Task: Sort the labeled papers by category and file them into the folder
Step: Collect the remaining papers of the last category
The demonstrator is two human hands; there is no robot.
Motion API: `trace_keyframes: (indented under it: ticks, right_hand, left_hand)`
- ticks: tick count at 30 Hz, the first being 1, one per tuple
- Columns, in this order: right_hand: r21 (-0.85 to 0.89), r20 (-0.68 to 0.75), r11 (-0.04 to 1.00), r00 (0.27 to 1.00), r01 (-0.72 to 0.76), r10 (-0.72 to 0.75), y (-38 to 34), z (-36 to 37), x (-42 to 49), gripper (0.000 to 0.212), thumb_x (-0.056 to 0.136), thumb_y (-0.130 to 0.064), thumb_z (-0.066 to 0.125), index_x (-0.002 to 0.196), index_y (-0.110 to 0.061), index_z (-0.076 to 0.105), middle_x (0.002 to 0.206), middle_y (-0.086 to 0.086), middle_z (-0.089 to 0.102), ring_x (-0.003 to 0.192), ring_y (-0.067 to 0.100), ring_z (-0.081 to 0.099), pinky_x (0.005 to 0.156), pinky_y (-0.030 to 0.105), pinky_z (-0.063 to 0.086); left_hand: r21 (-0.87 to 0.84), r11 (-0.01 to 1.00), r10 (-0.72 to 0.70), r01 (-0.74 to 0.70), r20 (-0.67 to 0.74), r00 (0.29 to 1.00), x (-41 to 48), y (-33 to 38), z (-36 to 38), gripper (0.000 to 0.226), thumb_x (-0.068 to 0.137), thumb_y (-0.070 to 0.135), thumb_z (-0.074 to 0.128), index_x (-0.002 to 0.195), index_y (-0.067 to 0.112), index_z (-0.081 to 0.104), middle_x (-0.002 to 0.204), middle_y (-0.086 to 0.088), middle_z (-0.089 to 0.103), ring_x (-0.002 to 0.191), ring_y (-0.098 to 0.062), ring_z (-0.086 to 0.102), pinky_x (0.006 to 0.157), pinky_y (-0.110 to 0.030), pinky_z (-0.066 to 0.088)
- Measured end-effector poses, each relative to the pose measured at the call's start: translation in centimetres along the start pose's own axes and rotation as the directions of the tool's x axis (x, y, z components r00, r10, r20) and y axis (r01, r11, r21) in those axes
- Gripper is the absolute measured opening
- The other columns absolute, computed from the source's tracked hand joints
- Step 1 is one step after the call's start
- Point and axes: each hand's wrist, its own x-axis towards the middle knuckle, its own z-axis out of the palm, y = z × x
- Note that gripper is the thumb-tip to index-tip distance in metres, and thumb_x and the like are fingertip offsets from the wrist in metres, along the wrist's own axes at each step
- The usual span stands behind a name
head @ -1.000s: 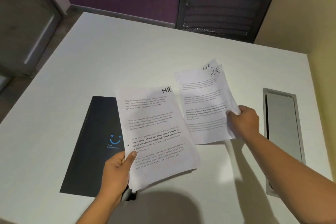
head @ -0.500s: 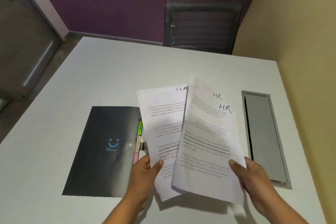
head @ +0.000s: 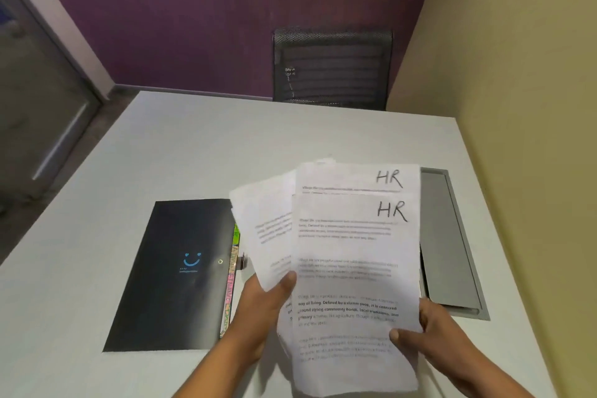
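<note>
Several white printed papers marked "HR" (head: 352, 268) are held above the white table (head: 290, 139), fanned and overlapping. My left hand (head: 261, 310) grips the left sheets, thumb on top near their lower edge. My right hand (head: 429, 336) holds the front sheets at their lower right edge, thumb on the page. A black folder (head: 174, 275) with a blue smiley logo lies closed on the table to the left of the papers. Coloured tab labels (head: 231, 281) stick out along its right edge.
A grey metal cable hatch (head: 452, 242) is set into the table on the right, partly behind the papers. A black mesh chair (head: 332, 68) stands at the far side. A yellow wall runs along the right, a purple wall behind.
My right hand brought its HR sheets leftward over the sheets in my left hand; the two bundles now overlap in one fan, nearer to me. The camera view tilted up.
</note>
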Motion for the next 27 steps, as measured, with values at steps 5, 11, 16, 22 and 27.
trace_keyframes:
  ticks: [5, 11, 16, 22, 27]
  right_hand:
    - [0.115, -0.047, 0.988, 0.994, 0.101, -0.096, -1.1, -0.5, 0.1, 0.041, 0.072, -0.021, 0.085, 0.11, -0.01, 0.073, 0.102, 0.004, 0.079, 0.093, 0.019, 0.075, 0.077, 0.029, 0.057]
    - [0.072, -0.136, 0.982, 0.977, 0.174, -0.163, -1.9, -0.4, 0.5, 0.027, 0.075, -0.012, 0.083, 0.101, -0.01, 0.074, 0.093, 0.004, 0.08, 0.085, 0.022, 0.076, 0.072, 0.035, 0.06]
    - [0.1, -0.144, 0.98, 0.977, 0.17, -0.155, -2.6, -0.2, 0.6, 0.027, 0.075, -0.001, 0.083, 0.1, -0.007, 0.074, 0.092, 0.006, 0.08, 0.085, 0.024, 0.077, 0.074, 0.039, 0.062]
    - [0.136, -0.239, 0.957, 0.946, 0.256, -0.219, -3.3, 0.0, 1.8, 0.026, 0.077, -0.01, 0.082, 0.103, -0.013, 0.075, 0.096, -0.001, 0.08, 0.091, 0.019, 0.076, 0.079, 0.036, 0.062]
    - [0.124, -0.32, 0.931, 0.902, 0.342, -0.289, -4.8, -0.3, 2.5, 0.023, 0.08, -0.007, 0.079, 0.095, -0.024, 0.075, 0.095, -0.007, 0.079, 0.093, 0.016, 0.075, 0.081, 0.032, 0.06]
  left_hand:
    - [-0.032, 0.999, -0.019, 0.022, 0.087, 0.996, 0.1, 0.0, 0.7, 0.044, 0.086, 0.019, 0.068, 0.126, 0.002, 0.063, 0.119, -0.02, 0.07, 0.11, -0.038, 0.067, 0.092, -0.048, 0.055]
    - [0.003, 1.0, 0.011, -0.011, 0.081, 0.997, 0.1, 0.6, 2.1, 0.033, 0.086, 0.005, 0.071, 0.119, 0.007, 0.067, 0.113, -0.013, 0.074, 0.107, -0.03, 0.07, 0.082, -0.037, 0.06]
    - [0.1, 0.992, 0.063, -0.072, 0.083, 0.994, 0.3, 1.3, 3.1, 0.033, 0.082, 0.002, 0.075, 0.114, 0.006, 0.07, 0.106, -0.01, 0.076, 0.1, -0.028, 0.073, 0.082, -0.035, 0.06]
    - [0.081, 0.988, 0.135, -0.135, 0.007, 0.991, 1.2, 1.8, 4.3, 0.027, 0.085, 0.003, 0.073, 0.111, 0.009, 0.071, 0.102, -0.007, 0.078, 0.098, -0.026, 0.073, 0.083, -0.039, 0.061]
    - [0.083, 0.963, 0.259, -0.255, -0.033, 0.965, 2.1, 2.7, 4.6, 0.027, 0.083, -0.002, 0.073, 0.098, 0.02, 0.077, 0.101, -0.002, 0.078, 0.099, -0.022, 0.073, 0.082, -0.027, 0.058]
